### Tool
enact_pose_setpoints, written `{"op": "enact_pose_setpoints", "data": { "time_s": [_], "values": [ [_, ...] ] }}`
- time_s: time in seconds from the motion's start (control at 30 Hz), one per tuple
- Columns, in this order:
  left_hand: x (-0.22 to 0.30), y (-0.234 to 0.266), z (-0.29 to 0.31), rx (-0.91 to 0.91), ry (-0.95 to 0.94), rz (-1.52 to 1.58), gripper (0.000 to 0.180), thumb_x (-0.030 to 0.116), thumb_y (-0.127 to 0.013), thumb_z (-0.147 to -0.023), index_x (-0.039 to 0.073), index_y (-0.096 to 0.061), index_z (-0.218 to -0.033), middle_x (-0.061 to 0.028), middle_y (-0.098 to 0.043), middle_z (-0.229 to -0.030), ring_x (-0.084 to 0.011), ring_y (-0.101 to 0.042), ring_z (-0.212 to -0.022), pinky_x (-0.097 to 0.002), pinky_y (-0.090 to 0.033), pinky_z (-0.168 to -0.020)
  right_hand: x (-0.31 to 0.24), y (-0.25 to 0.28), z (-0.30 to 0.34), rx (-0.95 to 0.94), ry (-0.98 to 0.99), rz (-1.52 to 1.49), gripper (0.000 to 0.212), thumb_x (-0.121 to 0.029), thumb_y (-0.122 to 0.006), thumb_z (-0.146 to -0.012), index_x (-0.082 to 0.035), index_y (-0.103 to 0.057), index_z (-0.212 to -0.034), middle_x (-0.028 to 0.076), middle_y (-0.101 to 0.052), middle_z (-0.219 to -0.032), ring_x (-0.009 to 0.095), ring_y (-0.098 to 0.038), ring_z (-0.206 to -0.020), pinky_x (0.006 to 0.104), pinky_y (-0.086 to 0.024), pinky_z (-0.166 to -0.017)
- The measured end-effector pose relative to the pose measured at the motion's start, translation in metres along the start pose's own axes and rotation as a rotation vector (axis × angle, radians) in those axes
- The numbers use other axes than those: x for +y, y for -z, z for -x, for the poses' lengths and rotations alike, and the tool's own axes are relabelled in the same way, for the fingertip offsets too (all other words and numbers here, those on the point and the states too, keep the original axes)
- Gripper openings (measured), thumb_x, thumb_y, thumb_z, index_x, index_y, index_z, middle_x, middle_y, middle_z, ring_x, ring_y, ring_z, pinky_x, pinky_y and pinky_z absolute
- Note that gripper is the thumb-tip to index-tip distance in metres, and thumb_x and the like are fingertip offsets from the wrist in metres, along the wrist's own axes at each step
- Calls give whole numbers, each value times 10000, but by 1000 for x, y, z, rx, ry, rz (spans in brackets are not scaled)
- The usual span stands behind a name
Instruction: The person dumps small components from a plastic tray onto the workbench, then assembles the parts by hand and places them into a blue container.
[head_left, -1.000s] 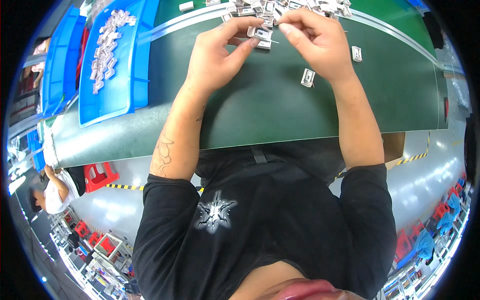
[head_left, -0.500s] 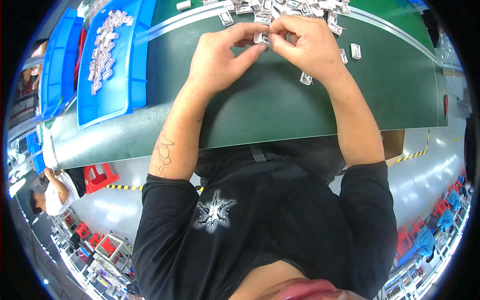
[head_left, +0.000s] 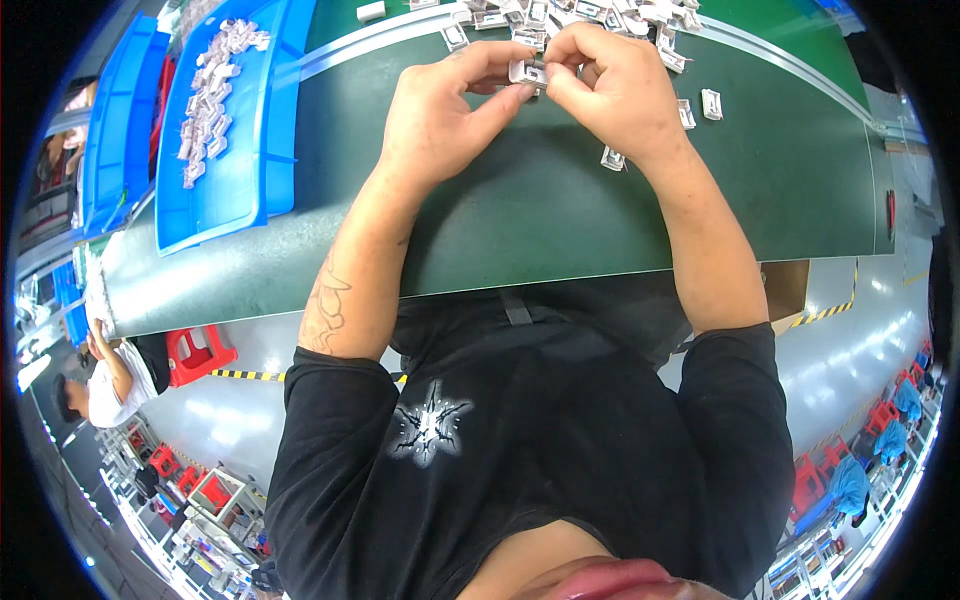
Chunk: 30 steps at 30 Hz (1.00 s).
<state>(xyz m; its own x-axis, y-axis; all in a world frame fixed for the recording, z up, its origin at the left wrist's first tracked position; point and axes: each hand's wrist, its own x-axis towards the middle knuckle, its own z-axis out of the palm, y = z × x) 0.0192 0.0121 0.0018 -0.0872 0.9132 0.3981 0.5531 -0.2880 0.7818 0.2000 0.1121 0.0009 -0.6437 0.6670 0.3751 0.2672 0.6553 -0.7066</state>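
My left hand (head_left: 432,115) pinches a small white rectangular plastic housing (head_left: 526,74) between thumb and fingertips, above the green work table (head_left: 520,210). A dark opening shows on the housing's upper face. Close against its right end, my right hand (head_left: 625,92) has thumb and forefinger pressed together; whatever sits between those tips is hidden. Beyond both hands lies a loose pile of similar white housings (head_left: 590,15). A few single ones rest by my right hand, such as one housing (head_left: 612,158) below the wrist and another housing (head_left: 711,104) farther right.
On the left stands a blue tray (head_left: 270,150) with many white housings inside. Another blue bin (head_left: 115,130) is beyond it. A metal rail (head_left: 385,42) crosses the far side of the table. At the lower left, a person (head_left: 110,385) is near a red stool (head_left: 200,355).
My right fingertips have shifted slightly right and away along the housing, uncovering more of its right end. My left hand keeps its hold nearly in place.
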Motion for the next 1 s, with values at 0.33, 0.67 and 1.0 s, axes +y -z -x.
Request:
{"op": "enact_pose_setpoints", "data": {
  "time_s": [0.33,0.67,1.0],
  "values": [
    [-14,17,-1,305,-15,-17,277,66,-778,-867,90,-702,-1132,-69,-750,-872,-117,-724,-816,-276,-565,-744,9,-14,-2,43,-430,-662,128,-180,-679,-893,-58,-679,-930,27,-660,-797,130,-576,-639,265,-447,-579],
    [-43,51,-3,177,330,387,387,214,-579,-1019,34,-596,-1361,-54,-741,-1022,-141,-682,-867,-263,-525,-766,10,-26,4,-182,-76,449,169,-287,-697,-886,-180,-715,-1015,18,-669,-995,289,-691,-906,442,-568,-768],
    [-17,21,-3,-113,-34,-141,434,148,-810,-835,120,-708,-1256,-50,-710,-840,-168,-675,-732,-300,-539,-712,-2,-14,3,22,240,183,84,-183,-728,-854,-168,-697,-931,10,-631,-901,250,-674,-732,375,-539,-602]
  ]
}}
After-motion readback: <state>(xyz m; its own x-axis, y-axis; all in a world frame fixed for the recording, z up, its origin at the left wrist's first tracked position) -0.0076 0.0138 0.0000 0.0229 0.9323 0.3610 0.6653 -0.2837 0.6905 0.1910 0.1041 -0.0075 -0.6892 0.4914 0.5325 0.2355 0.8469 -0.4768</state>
